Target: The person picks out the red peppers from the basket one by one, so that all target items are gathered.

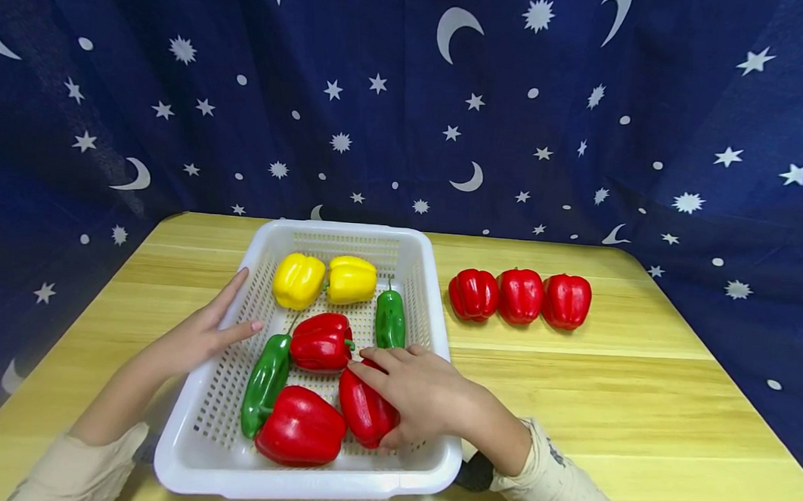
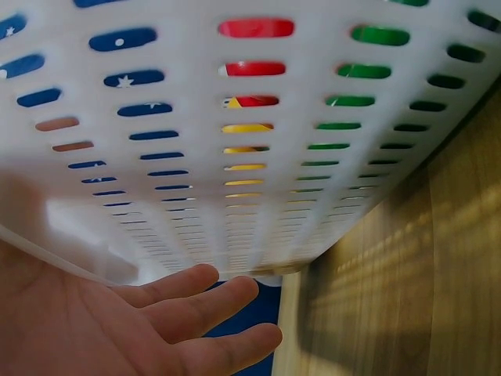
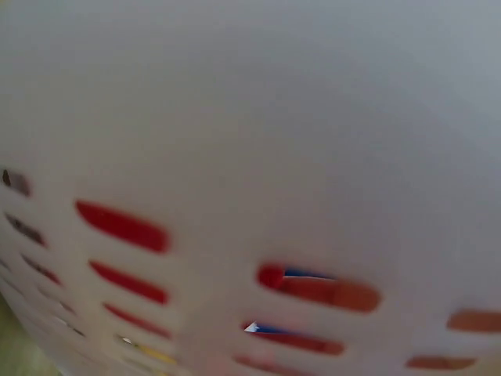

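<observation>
i judge the work part-done: my right hand (image 1: 428,396) grips a red pepper (image 1: 366,407) inside the white basket (image 1: 307,485), my left hand (image 1: 199,338) lies spread at its left rim, six more peppers (image 1: 318,344) sit inside, and three outside peppers (image 1: 520,296) lie to its right.

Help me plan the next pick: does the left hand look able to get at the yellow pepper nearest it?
Probably yes. The left hand is at the white basket's left side; its wall stands between hand and yellow pepper, but the top is open and nothing covers the pepper.
</observation>
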Demonstrator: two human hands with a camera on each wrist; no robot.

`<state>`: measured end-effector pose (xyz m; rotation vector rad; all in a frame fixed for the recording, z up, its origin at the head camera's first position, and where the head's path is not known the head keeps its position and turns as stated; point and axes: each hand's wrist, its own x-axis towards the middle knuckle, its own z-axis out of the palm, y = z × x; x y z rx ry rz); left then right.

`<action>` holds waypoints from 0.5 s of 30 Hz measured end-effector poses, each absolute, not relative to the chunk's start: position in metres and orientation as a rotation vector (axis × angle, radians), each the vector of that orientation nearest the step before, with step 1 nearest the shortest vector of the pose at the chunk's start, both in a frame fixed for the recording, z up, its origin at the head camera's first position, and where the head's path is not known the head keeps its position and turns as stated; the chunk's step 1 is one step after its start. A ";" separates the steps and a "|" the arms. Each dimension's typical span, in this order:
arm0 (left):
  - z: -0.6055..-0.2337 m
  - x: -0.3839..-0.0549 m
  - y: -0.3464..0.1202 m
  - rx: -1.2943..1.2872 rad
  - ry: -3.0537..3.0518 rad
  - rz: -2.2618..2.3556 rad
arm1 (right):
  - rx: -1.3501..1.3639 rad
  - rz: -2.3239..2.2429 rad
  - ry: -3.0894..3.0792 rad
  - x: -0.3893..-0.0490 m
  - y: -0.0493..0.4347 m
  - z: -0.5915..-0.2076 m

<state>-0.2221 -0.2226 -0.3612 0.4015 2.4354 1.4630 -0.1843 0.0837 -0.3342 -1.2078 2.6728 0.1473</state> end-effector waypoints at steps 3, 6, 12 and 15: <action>-0.362 -0.222 -0.223 0.400 2.440 1.461 | -1.209 0.122 2.671 -0.185 0.084 -0.334; -0.362 -0.222 -0.223 0.406 2.445 1.459 | -1.206 0.079 2.669 -0.185 0.084 -0.333; -0.362 -0.222 -0.222 0.411 2.453 1.457 | -1.220 -0.038 2.672 -0.184 0.087 -0.331; -0.361 -0.222 -0.223 0.413 2.457 1.456 | -1.242 -0.075 2.677 -0.184 0.088 -0.330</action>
